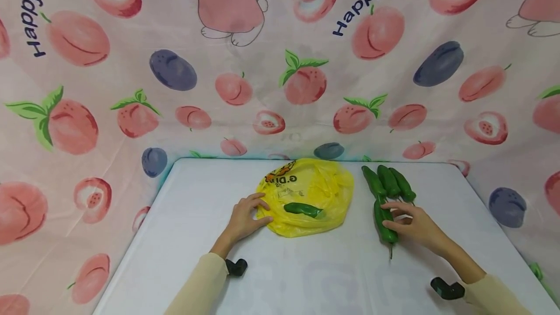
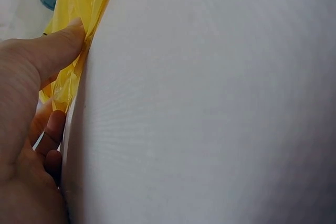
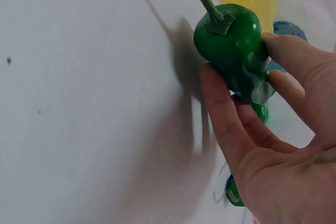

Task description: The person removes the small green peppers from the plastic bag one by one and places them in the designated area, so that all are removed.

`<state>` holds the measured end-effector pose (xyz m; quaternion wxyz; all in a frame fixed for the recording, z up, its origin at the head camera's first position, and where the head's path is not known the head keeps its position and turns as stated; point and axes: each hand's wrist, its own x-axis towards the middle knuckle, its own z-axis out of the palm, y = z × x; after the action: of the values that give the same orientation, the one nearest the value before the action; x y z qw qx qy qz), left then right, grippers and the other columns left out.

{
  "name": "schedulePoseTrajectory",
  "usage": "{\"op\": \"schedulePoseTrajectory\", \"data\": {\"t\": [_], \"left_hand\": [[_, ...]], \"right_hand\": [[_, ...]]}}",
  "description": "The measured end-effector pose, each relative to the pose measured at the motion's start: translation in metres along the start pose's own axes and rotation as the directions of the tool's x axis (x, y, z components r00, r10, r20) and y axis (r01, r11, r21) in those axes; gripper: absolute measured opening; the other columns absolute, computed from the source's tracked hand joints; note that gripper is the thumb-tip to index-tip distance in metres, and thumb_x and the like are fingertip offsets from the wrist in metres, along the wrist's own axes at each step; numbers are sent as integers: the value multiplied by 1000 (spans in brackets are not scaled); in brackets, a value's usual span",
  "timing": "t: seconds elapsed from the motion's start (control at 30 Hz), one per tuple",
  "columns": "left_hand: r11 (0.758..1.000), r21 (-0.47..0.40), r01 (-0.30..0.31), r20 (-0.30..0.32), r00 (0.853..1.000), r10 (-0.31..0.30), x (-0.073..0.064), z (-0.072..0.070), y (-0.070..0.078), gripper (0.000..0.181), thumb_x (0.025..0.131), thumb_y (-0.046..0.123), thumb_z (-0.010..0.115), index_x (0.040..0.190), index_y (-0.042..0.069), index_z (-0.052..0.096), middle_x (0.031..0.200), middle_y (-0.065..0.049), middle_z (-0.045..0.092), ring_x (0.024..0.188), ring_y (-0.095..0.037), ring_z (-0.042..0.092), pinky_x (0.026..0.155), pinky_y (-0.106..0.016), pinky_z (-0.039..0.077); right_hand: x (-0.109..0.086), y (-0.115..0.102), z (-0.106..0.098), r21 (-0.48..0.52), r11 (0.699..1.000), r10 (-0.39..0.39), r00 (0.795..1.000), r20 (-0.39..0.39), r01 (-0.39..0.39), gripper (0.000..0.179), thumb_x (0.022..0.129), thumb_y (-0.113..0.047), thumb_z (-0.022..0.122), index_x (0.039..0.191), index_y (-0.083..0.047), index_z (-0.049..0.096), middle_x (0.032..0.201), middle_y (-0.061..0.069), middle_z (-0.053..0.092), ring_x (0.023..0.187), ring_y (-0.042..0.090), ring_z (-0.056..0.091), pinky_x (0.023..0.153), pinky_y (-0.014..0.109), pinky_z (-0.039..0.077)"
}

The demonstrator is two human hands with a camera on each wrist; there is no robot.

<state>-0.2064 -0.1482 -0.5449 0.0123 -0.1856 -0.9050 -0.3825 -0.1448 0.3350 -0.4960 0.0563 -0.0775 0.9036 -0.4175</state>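
My left hand [image 1: 242, 218] holds the left edge of a yellow plastic bag [image 1: 337, 193], thumb [image 2: 65, 40] on the near side. One green pepper [image 1: 299, 208] shows within the bag's outline, near its front. To the right, my right hand [image 1: 417, 227] pinches another green pepper [image 3: 228, 40] between thumb and fingers, its stem pointing toward me. In the right wrist view this pepper casts a shadow on the white tabletop. Just behind it lie several more green peppers [image 1: 388, 182] side by side.
The white table [image 1: 201, 188] has a back edge against a hanging cloth [image 1: 262, 72] printed with peaches and plums. A dark wrist-camera piece [image 1: 237, 267] sits at the left wrist, another [image 1: 447, 288] at the right.
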Motion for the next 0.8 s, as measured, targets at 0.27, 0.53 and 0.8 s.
{"op": "schedulePoseTrajectory", "data": {"t": [0.27,0.53,0.8], "left_hand": [[1000,3,-1,-1,1000,1,1,1,-1,22,85,31,86,100,24,72,148,-6,57,127,-34,53,106,-58,34],[1000,7,-1,6,1000,1,2,1,-2,23,85,32,86,101,23,72,148,-7,56,130,-35,51,108,-59,33],[999,16,-30,-14,999,30,2,2,-3,22,86,32,85,100,22,72,147,-9,57,127,-36,53,104,-60,36]], "right_hand": [[1,1,0,-10,998,66,997,38,-66,50,91,-31,80,133,-8,64,110,12,65,96,24,63,73,28,56],[2,1,-1,11,995,95,993,67,-96,52,92,-30,79,135,-7,63,116,17,63,98,28,64,71,30,57],[3,-1,-2,45,994,100,992,81,-104,53,92,-28,80,136,-5,62,113,18,61,93,28,63,66,33,57]]}}
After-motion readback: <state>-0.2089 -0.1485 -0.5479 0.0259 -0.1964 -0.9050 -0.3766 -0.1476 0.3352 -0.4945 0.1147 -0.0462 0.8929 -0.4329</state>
